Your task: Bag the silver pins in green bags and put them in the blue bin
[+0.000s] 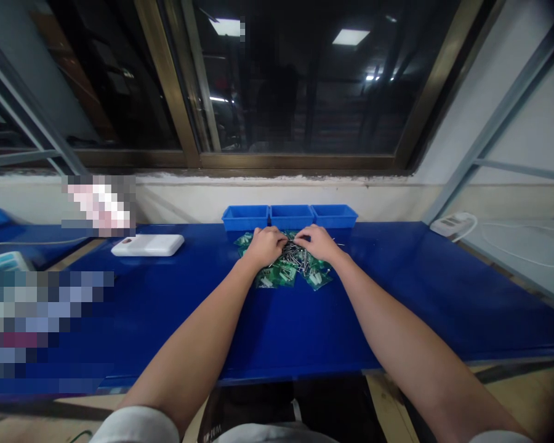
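Observation:
Both of my arms reach forward to a heap of metal screws (300,261) lying on the blue tabletop. Over the heap's left side my left hand (265,246) is closed, its fingers curled down; what they grip is too small to tell. My right hand (321,243) sits across from it, thumb and forefinger pinched together above the screws, and whatever is between them cannot be made out. Small green plastic packets (286,271) with screws and pale pieces lie around and under the heap. One green packet (317,279) rests at its near right edge.
Three blue bins (290,215) stand in a row behind the heap, near the wall below a window. A white power bank-like box (148,245) lies to the left. At the right back is a white device with a cable (452,223). Metal posts rise on both sides.

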A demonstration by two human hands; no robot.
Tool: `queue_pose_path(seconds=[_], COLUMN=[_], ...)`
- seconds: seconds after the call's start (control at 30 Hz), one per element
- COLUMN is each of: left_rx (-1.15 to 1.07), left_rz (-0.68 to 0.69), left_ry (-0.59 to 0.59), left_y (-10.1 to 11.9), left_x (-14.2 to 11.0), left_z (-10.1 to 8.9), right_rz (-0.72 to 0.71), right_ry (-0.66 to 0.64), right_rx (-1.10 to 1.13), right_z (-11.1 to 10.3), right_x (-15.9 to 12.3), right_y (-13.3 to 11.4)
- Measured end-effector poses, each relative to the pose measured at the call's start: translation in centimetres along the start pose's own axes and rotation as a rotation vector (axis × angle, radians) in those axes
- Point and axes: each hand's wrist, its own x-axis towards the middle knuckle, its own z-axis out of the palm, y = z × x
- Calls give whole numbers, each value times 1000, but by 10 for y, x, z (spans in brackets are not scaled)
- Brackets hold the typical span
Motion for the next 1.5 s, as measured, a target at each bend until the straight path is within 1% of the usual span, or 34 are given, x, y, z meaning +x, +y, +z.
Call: queue_pose_path(seconds=[0.07,0.13,0.27,0.33,0.4,0.43,0.6,0.7,0.83,0.97,1.03,1.13,1.23,1.3,1.37,1.5], left_rx=[47,79,105,97,86,81,51,24,-54,-152,-228,-423,-658,-741,-746,-668], left_rz=[-13,-20,-35,-48,-61,-68,-86,-85,-52,-29,-59,-170,-283,-303,-272,-166], left_ry=[-19,-48,-95,-100,-91,-84,-54,-27,27,42,60,139,214,231,254,364], left_y=[-1,-2,-4,-4,-4,-4,-3,-1,6,15,16,14,8,5,4,7], left_x=[-1,-2,-2,-2,-3,-3,-3,-2,-2,-2,-1,3,8,10,10,7], left_z=[0,1,4,5,5,6,5,3,0,-1,1,6,12,13,12,9], right_rz=[28,94,263,303,292,280,259,272,318,378,405,395,352,285,203,44], right_ry=[-27,-74,-304,-397,-417,-398,-226,-135,5,105,162,236,251,217,215,343], right_rx=[-6,-21,-80,-51,19,53,150,289,486,623,731,886,985,952,816,513], right_z=[-9,-22,-48,-52,-50,-47,-31,-25,-17,-7,-1,8,12,12,12,11], right_x=[-3,-8,-16,-18,-18,-17,-12,-9,-6,-3,-2,0,1,2,2,2], right_y=[-1,0,8,14,20,22,28,28,23,13,8,2,-2,-3,-3,-3])
